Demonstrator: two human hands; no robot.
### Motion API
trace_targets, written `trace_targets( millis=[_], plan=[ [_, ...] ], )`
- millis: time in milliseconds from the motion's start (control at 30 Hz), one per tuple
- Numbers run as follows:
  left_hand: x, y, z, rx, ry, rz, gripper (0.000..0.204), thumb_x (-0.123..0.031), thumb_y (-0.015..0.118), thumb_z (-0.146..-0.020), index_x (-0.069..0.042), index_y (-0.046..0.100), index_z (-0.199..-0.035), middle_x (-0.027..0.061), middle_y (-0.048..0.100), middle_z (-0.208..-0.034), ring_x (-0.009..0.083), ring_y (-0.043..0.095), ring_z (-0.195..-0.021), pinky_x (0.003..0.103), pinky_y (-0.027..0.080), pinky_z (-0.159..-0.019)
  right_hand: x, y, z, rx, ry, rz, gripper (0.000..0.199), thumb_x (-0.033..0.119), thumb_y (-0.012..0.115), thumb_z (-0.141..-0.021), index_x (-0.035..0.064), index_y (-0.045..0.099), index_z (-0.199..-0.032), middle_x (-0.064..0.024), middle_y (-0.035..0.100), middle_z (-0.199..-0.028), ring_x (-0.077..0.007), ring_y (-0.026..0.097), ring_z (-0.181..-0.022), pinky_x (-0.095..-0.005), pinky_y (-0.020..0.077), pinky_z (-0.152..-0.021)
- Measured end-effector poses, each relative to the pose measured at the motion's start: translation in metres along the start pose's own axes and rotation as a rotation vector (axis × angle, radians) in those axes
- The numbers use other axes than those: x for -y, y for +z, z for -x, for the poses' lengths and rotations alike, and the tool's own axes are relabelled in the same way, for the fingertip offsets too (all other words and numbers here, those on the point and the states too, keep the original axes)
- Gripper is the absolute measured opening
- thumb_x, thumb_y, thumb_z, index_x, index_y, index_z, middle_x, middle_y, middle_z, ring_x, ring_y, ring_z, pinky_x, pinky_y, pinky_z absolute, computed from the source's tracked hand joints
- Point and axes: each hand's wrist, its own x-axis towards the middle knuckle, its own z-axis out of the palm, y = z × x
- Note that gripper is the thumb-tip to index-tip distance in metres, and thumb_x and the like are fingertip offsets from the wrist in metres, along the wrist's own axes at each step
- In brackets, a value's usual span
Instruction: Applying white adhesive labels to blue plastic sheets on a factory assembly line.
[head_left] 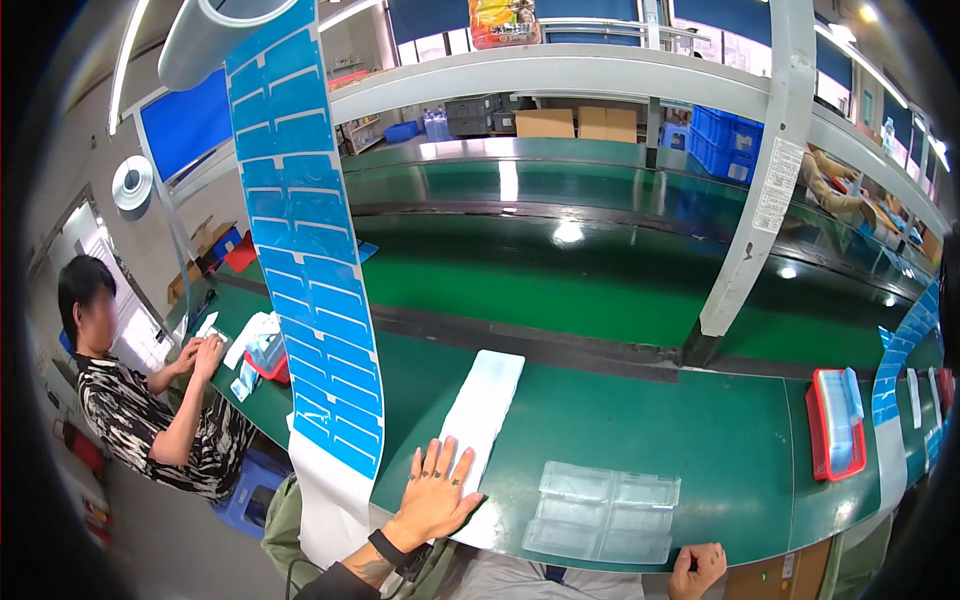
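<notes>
My left hand [435, 497] lies flat, fingers spread, on the near end of a long white flat strip or stack of strips [485, 395] on the green table. A dark band circles that wrist. At the table's front edge rests my right hand [697, 572], its fingers curled into a loose fist with nothing visible in them. Between the hands, nearer the right one, sits a clear plastic tray [603, 512] with several shallow compartments. Just left of my left hand hangs a wide band of blue labels [310, 250], running down from a white roll [215, 45] to the table edge.
A red basket [838, 425] with pale blue packets stands at the right, beside another blue label band [890, 400]. A white metal post [755, 220] rises behind the table, before a green conveyor [520, 270]. At left, a person [150, 390] handles small white pieces.
</notes>
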Motion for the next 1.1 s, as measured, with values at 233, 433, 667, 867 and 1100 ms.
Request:
trace_targets(
  millis=[233, 433, 667, 867, 1100],
  plan=[
    [0.004, -0.009, 0.002, -0.215, -0.045, 0.183, 0.068, -0.040, 0.052, -0.090, -0.001, 0.034, -0.144, 0.0288, 0.030, -0.147, 0.0471, 0.023, -0.138, 0.057, 0.015, -0.112, 0.003, 0.001, -0.005, 0.001, 0.014, -0.048, 0.005, 0.005, 0.065, -0.079, 0.0058, 0.061, -0.081, -0.0142, 0.061, -0.076, -0.0362, 0.057, -0.068, -0.0444, 0.0456, -0.064],
    [0.007, -0.023, -0.076, 0.045, 0.119, 0.038, 0.068, -0.045, 0.041, -0.096, -0.001, 0.029, -0.146, 0.0271, 0.027, -0.150, 0.0433, 0.023, -0.140, 0.052, 0.018, -0.114, 0.002, -0.002, -0.002, 0.011, 0.017, -0.036, 0.004, 0.006, 0.065, -0.080, 0.0055, 0.061, -0.081, -0.0141, 0.061, -0.075, -0.0358, 0.057, -0.068, -0.0432, 0.0455, -0.064],
    [0.021, -0.009, -0.080, 0.252, 0.080, -0.060, 0.073, -0.052, 0.034, -0.097, -0.004, 0.018, -0.150, 0.0256, 0.014, -0.155, 0.0432, 0.015, -0.143, 0.052, 0.012, -0.116, 0.000, 0.001, 0.001, 0.007, 0.005, 0.000, 0.003, 0.008, 0.064, -0.080, 0.0057, 0.062, -0.080, -0.0139, 0.063, -0.078, -0.0353, 0.058, -0.070, -0.0431, 0.0462, -0.064],
    [0.018, -0.009, -0.078, 0.230, 0.108, -0.081, 0.073, -0.053, 0.035, -0.096, -0.007, 0.019, -0.150, 0.0258, 0.014, -0.155, 0.0432, 0.015, -0.143, 0.052, 0.011, -0.116, 0.004, 0.000, -0.004, 0.004, -0.015, 0.031, 0.003, 0.008, 0.065, -0.079, 0.0061, 0.062, -0.080, -0.0136, 0.063, -0.078, -0.0351, 0.058, -0.070, -0.0432, 0.0461, -0.064],
    [0.017, -0.024, -0.071, 0.273, 0.114, -0.099, 0.076, -0.055, 0.037, -0.095, -0.006, 0.020, -0.150, 0.0266, 0.015, -0.154, 0.0438, 0.016, -0.143, 0.052, 0.012, -0.116, 0.002, 0.000, -0.003, 0.007, -0.025, 0.037, 0.004, 0.007, 0.065, -0.078, 0.0068, 0.061, -0.078, -0.0122, 0.061, -0.075, -0.0336, 0.057, -0.068, -0.0425, 0.0443, -0.062]
  ],
)
